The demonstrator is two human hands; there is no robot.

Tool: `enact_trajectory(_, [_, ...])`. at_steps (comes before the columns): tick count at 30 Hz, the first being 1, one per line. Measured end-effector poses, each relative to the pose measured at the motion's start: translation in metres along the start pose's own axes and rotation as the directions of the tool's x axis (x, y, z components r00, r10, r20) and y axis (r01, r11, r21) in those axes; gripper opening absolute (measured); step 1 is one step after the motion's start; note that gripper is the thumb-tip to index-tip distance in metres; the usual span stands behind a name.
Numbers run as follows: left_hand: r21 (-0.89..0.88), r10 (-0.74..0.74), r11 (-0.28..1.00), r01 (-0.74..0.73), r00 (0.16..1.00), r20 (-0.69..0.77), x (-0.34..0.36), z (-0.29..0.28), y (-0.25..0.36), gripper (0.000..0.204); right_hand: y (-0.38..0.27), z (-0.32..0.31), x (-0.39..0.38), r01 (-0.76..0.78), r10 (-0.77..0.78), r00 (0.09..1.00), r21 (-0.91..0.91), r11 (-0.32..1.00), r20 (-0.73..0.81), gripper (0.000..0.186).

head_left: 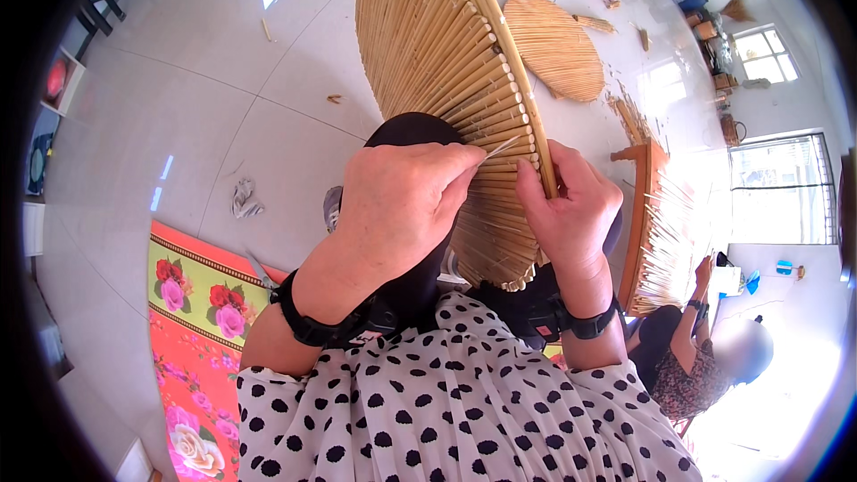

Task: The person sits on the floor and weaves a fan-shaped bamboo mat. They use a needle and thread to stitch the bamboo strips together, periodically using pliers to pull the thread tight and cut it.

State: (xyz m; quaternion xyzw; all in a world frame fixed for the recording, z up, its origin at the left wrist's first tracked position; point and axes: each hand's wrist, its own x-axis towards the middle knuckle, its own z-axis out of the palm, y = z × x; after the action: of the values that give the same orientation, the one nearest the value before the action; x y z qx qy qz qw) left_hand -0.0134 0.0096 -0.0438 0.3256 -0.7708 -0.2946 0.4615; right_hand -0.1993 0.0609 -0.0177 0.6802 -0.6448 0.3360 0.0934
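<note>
Weaving step: bamboo-slat fan (446, 62) upright over lap. Left hand (397, 205) fingers pinch thin strip (502, 148) at fan's rib; right hand (571, 210) grips rib edge. Next likely: thread strip through, pull tight, steady hold.

Plenty of open floor tile (205, 98) far left, only a crumpled rag (243, 199) and scraps there. Right is tight: finished fan (553, 45), wooden rack of strips (656, 232), another person (683, 357) working.
</note>
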Motion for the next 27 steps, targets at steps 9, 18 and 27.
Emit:
enact_trajectory(9, [0.046,0.029,0.998,-0.031,0.999,0.032,0.002,-0.003,0.002,0.015,-0.002,-0.001,0.000,-0.019,0.019,1.000,0.025,0.999,-0.003,0.022])
enact_trajectory(18, [0.161,0.055,0.984,-0.071,0.993,0.101,0.008,-0.018,0.008,0.012,-0.015,-0.001,0.001,-0.049,0.046,0.998,0.097,0.994,0.032,0.016])
enact_trajectory(27, [0.143,-0.004,0.989,-0.021,0.985,0.172,-0.003,-0.030,0.011,0.016,-0.019,-0.003,-0.014,0.014,-0.027,0.997,0.163,0.986,0.078,0.023])
